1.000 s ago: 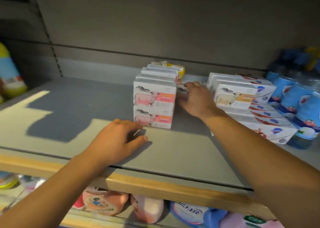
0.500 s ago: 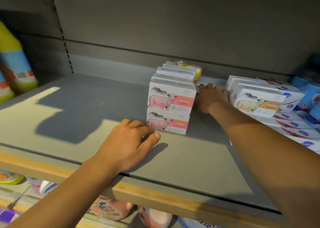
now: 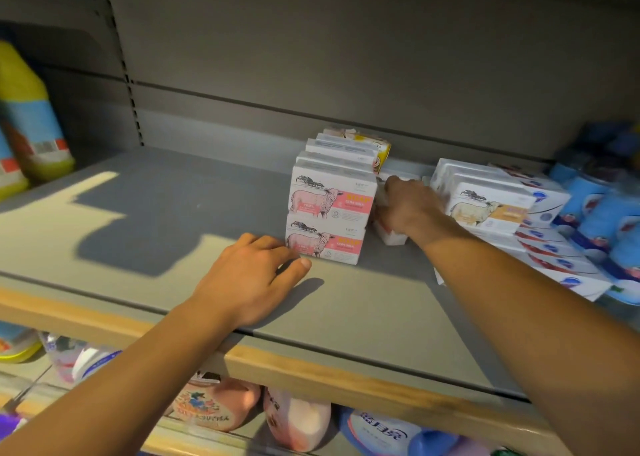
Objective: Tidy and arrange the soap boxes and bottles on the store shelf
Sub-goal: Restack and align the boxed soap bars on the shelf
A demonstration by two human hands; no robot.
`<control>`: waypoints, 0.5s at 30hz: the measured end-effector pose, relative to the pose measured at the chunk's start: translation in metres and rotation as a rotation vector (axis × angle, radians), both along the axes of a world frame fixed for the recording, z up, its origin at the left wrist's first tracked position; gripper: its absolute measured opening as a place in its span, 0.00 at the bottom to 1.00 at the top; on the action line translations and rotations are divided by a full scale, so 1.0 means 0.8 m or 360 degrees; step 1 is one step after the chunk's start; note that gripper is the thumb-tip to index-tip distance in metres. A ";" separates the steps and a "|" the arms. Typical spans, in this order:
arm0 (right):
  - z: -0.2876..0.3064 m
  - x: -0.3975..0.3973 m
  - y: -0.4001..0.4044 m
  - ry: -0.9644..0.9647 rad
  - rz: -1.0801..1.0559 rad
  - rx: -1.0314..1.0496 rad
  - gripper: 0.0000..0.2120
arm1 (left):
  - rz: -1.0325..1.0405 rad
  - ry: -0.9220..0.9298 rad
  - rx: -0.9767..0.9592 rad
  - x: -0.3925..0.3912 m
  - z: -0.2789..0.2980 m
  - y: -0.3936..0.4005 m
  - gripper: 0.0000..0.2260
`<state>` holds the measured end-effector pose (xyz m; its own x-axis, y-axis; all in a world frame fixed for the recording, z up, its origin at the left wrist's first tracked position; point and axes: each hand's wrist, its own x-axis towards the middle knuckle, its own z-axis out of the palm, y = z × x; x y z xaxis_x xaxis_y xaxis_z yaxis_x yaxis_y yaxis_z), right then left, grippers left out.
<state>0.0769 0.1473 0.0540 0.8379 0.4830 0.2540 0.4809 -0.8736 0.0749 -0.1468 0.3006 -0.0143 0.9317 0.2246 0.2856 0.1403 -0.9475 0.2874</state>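
Observation:
Two pink sheep-print soap boxes (image 3: 330, 220) stand stacked mid-shelf, with more boxes lined up behind them and a yellow box (image 3: 375, 145) at the back. My left hand (image 3: 252, 279) rests flat on the grey shelf (image 3: 156, 220), fingertips touching the lower pink box. My right hand (image 3: 407, 206) reaches into the gap right of the stack and grips a white soap box (image 3: 391, 235). Right of it sit orange sheep-print boxes (image 3: 485, 202) and white boxes with blue logos (image 3: 554, 261).
Blue bottles (image 3: 602, 213) crowd the far right of the shelf. A yellow and blue bottle (image 3: 33, 116) stands at the far left. Pink and blue bottles (image 3: 298, 421) fill the shelf below. A wooden trim (image 3: 311, 369) lines the shelf's front edge.
My right hand has closed on a white box in the gap and drawn it forward. My left hand has slid right to touch the lower pink box.

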 end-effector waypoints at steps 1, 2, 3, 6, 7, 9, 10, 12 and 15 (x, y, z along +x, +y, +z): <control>0.002 -0.010 -0.003 -0.0010 0.0049 0.0034 0.19 | -0.0003 0.0012 0.0001 0.000 0.000 0.001 0.33; 0.005 -0.022 -0.008 -0.0016 0.0094 0.0077 0.18 | -0.0003 0.0027 0.0004 0.001 0.000 0.001 0.33; 0.009 -0.034 -0.014 -0.0013 0.0120 0.0127 0.17 | -0.0005 0.0041 0.0012 0.001 0.000 0.002 0.33; 0.026 -0.069 -0.037 0.0001 0.0049 0.0225 0.18 | -0.0005 0.0068 0.0032 -0.001 0.002 0.001 0.34; 0.030 -0.081 -0.047 0.0019 0.0010 0.0250 0.18 | -0.0002 0.0078 0.0032 -0.002 0.003 0.000 0.34; 0.038 -0.103 -0.072 0.0062 -0.0009 0.0365 0.18 | -0.0009 0.0100 0.0050 -0.006 0.008 -0.003 0.33; 0.039 -0.114 -0.086 0.0099 0.0017 0.0480 0.17 | -0.0020 0.0094 0.0056 -0.009 0.012 -0.007 0.30; 0.039 -0.134 -0.112 0.0303 0.0136 0.0833 0.15 | -0.0035 -0.0027 -0.0080 -0.015 0.018 -0.017 0.22; 0.029 -0.165 -0.140 0.0866 0.0298 0.1350 0.08 | -0.0105 -0.0335 -0.0620 -0.024 0.030 -0.054 0.11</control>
<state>-0.0548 0.0352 0.0774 0.8713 0.4563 0.1809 0.3993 -0.4447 -0.8018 -0.1657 0.2574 0.0096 0.8782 0.2949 0.3765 -0.0168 -0.7677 0.6406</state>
